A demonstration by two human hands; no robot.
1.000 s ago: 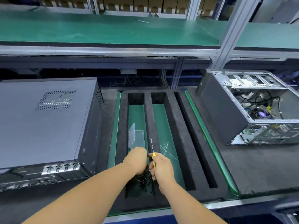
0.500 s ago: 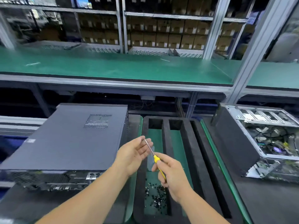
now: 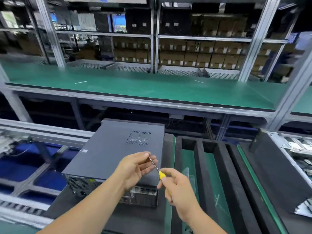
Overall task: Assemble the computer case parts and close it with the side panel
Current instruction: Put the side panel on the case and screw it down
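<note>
A closed dark grey computer case (image 3: 118,149) lies on its side in front of me, its vented side panel facing up and its rear ports toward me. Above its near right corner my right hand (image 3: 179,186) grips a small yellow-handled screwdriver (image 3: 160,173). The screwdriver's metal shaft points up and left. My left hand (image 3: 135,166) pinches the tip of the shaft with thumb and fingertips; whether a screw sits there is too small to tell. A second case (image 3: 287,166), open with its insides showing, lies at the far right.
A black foam tray (image 3: 199,166) with long slots over green matting sits between the two cases. A green-topped shelf (image 3: 135,86) runs across above the bench. Metal frame posts and racks of cardboard boxes stand behind. Blue bins lie at the left.
My view has tilted up and swung left. Both hands rose from the screw slot in the foam tray and moved left over the closed case, left fingers now on the screwdriver tip.
</note>
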